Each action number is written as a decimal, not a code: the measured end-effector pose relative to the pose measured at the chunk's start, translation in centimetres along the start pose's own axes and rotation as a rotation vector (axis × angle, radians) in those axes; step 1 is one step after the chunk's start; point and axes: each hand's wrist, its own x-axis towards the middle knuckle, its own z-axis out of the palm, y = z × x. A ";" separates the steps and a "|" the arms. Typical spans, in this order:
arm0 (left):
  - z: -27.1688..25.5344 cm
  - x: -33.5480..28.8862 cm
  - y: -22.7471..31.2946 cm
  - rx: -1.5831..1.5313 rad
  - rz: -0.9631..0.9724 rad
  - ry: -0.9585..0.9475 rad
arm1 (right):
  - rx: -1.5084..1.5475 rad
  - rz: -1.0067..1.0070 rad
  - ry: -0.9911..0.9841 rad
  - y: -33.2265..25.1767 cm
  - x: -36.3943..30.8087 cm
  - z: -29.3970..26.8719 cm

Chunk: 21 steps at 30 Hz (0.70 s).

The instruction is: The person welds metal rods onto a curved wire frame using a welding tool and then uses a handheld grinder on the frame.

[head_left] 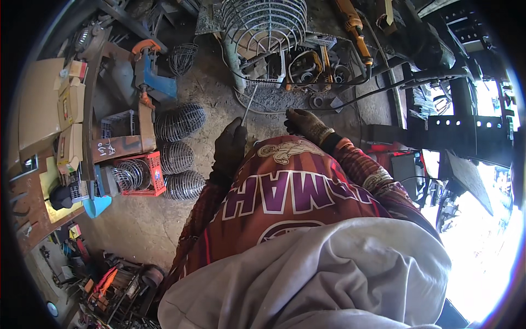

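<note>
My left hand [231, 141], in a dark glove, is closed round the lower end of a thin metal rod [250, 104]. The rod slants up and away from it, toward the workbench. To its right, my right hand [308, 125] wears a worn brownish glove. Its fingers are curled together in front of my body; whatever they hold, if anything, is too dark to make out. Beyond both hands a domed wire guard [264, 26] of curved metal rods sits on the bench. A white plastic basket [266, 82] with metal pieces stands below it.
Stacks of wire rings [179, 122] and a red crate [156, 172] stand on the floor at left. Near them is a blue clamp-like tool [156, 82]. An orange power tool [355, 33] lies at the far right, its cable crossing the bench front. Metal racks line the right.
</note>
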 end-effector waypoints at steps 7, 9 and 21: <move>0.5 0.1 -1.3 0.080 0.066 -0.020 | 0.188 0.043 0.029 2.4 -0.7 -1.5; 0.9 0.4 -0.3 0.093 0.061 -0.012 | 0.259 0.045 0.023 3.3 -0.9 -2.1; 3.8 -0.5 4.5 0.085 -0.112 -0.115 | 0.189 0.104 0.070 8.2 0.6 -7.1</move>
